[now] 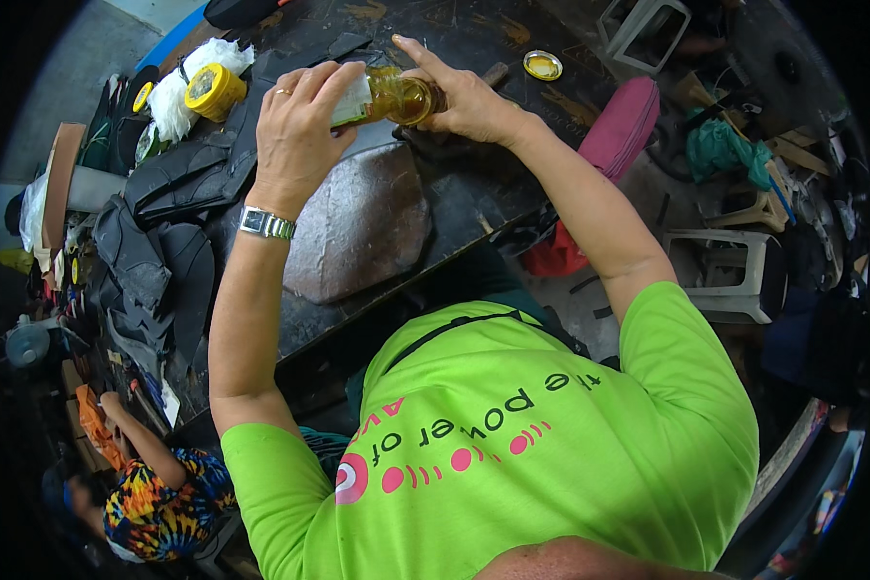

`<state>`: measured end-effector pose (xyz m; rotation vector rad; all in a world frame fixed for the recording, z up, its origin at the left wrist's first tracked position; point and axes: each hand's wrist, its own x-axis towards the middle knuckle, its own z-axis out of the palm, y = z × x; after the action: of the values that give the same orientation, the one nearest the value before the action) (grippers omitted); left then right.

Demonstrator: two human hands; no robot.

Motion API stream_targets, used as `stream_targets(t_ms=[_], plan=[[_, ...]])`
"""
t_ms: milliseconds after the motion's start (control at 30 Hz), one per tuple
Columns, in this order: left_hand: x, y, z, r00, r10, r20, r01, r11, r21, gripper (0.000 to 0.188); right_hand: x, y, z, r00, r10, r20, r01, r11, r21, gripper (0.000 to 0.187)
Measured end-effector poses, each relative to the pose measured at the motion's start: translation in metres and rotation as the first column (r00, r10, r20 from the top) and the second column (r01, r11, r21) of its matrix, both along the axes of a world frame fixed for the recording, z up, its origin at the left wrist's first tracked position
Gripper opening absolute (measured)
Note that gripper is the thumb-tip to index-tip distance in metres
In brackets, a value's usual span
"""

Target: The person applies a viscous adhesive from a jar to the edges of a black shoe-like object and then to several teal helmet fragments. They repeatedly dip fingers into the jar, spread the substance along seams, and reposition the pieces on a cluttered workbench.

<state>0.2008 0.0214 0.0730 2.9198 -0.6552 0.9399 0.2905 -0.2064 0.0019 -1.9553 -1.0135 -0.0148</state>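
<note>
My left hand (304,116), with a ring and a metal watch at the wrist, is wrapped round a clear container of amber liquid (387,95). The container is tilted nearly level and has a white and green label. My right hand (464,100) grips the rounded amber end, its index finger stretched out. Whether that end is a second glass jar or part of the same container, I cannot tell. Below my hands a worn, shiny metal-like plate (362,227) lies on the dark table (454,208). A round gold-coloured lid (542,65) rests beyond my right hand.
Black sole-shaped pieces (179,261) pile up at the left, near a yellow tub (213,92) and a white plastic bag (172,106). A pink rolled bundle (621,126) sits at the right table edge. Plastic stools (720,271) stand right; another person (159,483) works lower left.
</note>
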Motion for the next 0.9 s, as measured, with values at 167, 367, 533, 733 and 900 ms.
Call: stream_targets(t_ms=[167,367,533,733,900], plan=[[0.003,0.002,0.004,1.000,0.005,0.009,-0.006,0.994,0.106,0.076,0.002,0.001,0.006,0.994,0.033,-0.105,-0.035,0.999,-0.016,0.109],[0.009,0.007,0.008,0.999,-0.017,0.046,0.007,0.980,0.198,0.076,0.005,0.003,0.010,0.997,0.035,-0.075,-0.039,0.998,-0.054,0.106],[0.013,0.008,0.014,0.999,-0.027,0.027,0.020,0.972,0.232,0.077,0.008,0.006,0.010,0.996,0.037,-0.087,-0.042,0.998,-0.046,0.109],[0.016,0.010,0.026,0.998,-0.039,0.049,0.028,0.980,0.199,0.078,0.009,0.007,0.014,0.987,0.044,-0.157,-0.054,0.997,-0.061,0.108],[0.018,0.010,0.030,0.996,-0.046,0.071,0.030,0.979,0.201,0.078,0.009,0.007,0.016,0.983,0.054,-0.177,-0.064,0.997,-0.047,0.110]])
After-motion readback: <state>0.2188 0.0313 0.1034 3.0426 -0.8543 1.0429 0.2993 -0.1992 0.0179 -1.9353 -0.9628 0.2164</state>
